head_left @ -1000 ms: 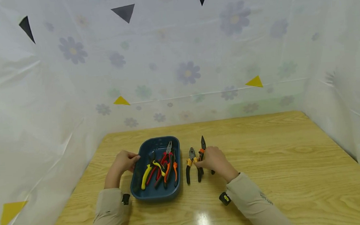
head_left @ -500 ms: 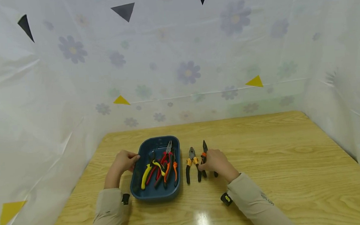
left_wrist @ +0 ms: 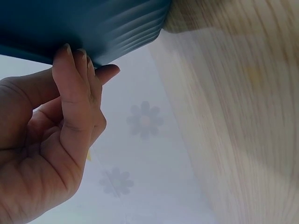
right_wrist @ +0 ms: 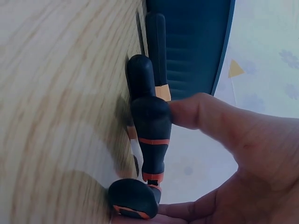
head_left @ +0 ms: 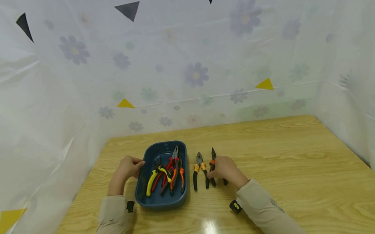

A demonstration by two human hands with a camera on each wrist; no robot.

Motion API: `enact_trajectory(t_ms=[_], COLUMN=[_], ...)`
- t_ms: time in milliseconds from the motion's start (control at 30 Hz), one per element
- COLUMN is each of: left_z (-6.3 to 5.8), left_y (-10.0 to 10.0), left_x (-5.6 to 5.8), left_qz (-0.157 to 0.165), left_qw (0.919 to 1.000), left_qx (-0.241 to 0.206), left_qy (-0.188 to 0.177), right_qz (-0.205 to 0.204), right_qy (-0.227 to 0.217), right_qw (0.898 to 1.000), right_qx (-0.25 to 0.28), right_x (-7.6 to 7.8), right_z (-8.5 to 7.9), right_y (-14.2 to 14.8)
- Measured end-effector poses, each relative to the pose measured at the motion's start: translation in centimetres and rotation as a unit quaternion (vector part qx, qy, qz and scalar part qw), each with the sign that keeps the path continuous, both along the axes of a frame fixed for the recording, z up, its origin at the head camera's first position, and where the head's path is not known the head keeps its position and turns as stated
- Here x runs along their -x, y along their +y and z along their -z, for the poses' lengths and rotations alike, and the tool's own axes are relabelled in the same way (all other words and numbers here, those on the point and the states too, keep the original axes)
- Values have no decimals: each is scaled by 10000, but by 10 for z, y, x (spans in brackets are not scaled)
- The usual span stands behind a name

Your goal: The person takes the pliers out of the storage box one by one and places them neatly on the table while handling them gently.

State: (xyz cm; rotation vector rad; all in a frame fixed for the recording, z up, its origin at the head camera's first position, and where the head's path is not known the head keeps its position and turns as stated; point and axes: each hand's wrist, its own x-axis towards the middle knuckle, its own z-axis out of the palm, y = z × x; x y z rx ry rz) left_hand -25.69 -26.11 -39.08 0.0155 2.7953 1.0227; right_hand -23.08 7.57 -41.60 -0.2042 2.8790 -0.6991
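Note:
My left hand [head_left: 126, 170] pinches the left rim of a deep blue plastic bin [head_left: 162, 206]; in the left wrist view its fingers [left_wrist: 77, 93] press the outer wall, thumb at the rim. Several pliers lie jumbled inside, among them yellow-handled pliers [head_left: 151, 183], red-handled pliers [head_left: 171, 163] and orange-handled pliers [head_left: 182, 180]. Right of the bin, my right hand [head_left: 225, 170] holds black-and-orange long-nose pliers [head_left: 213, 154] on the table, jaws pointing away, handles spread. In the right wrist view the thumb presses one black handle [right_wrist: 154, 121], fingers by the other.
Between the bin and my right hand lie pliers with yellow-and-black handles [head_left: 199, 160], handles spread toward me. The wood-grain table [head_left: 290, 168] ends at a white flower-print curtain [head_left: 192, 41] behind and at both sides.
My right hand has shifted the long-nose pliers slightly right and toward me, widening the gap to the yellow-and-black pliers, then stayed nearly still. The left hand keeps its place on the bin.

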Motion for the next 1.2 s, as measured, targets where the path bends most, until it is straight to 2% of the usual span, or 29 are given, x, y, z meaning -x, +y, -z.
enact_trajectory(t_ms=[767, 1200], left_z=[2, 1], left_y=[-2, -2], left_x=[1, 3], left_qz=[29, 73], left_qw=[10000, 10000], left_qx=[-27, 32], left_qy=[6, 20], right_qz=[17, 28], right_qy=[-125, -213], right_qw=[9994, 9993], right_qx=[-313, -313], right_x=[-2, -3], right_z=[-2, -3], right_y=[-4, -3])
